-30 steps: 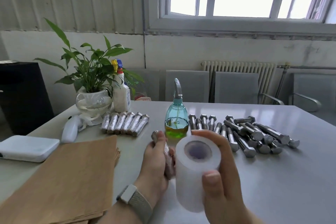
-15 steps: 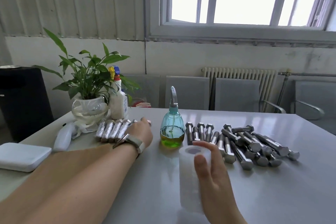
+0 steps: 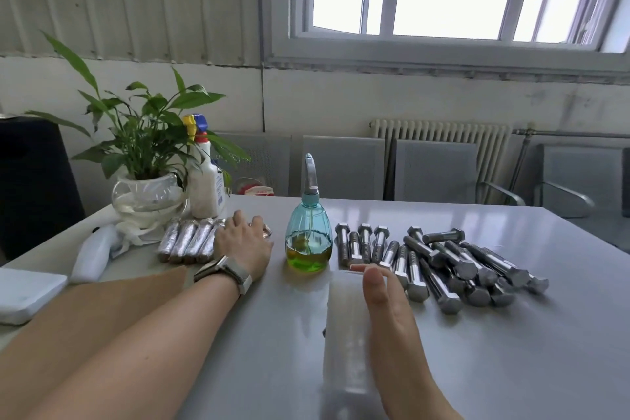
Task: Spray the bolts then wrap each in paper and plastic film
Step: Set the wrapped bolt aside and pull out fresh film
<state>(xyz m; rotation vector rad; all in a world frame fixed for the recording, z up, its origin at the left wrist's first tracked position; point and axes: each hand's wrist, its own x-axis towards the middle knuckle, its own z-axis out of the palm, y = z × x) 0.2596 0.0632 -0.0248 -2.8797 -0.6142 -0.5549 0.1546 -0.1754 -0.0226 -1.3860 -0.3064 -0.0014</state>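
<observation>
My left hand (image 3: 242,244) reaches to the right end of a row of film-wrapped bolts (image 3: 185,242) and covers one more wrapped bolt (image 3: 267,232), its fingers curled over it. My right hand (image 3: 388,317) holds an upright roll of plastic film (image 3: 344,334) standing on the grey table (image 3: 511,351), thumb in front and fingertips behind. A teal spray bottle (image 3: 308,239) with green liquid stands between my hands. Several bare steel bolts (image 3: 443,259) lie in a pile to the right. Brown paper sheets (image 3: 143,286) show under my left forearm.
At the back left stand a potted plant (image 3: 146,194) and a white trigger bottle (image 3: 206,187). A white handheld device (image 3: 93,256) and a flat white box (image 3: 24,293) lie near the left edge. Grey chairs (image 3: 433,170) line the far side.
My left hand carried the wrapped bolt from beside the film roll out to the row of wrapped bolts. My right hand lowered the roll and stood it on the table.
</observation>
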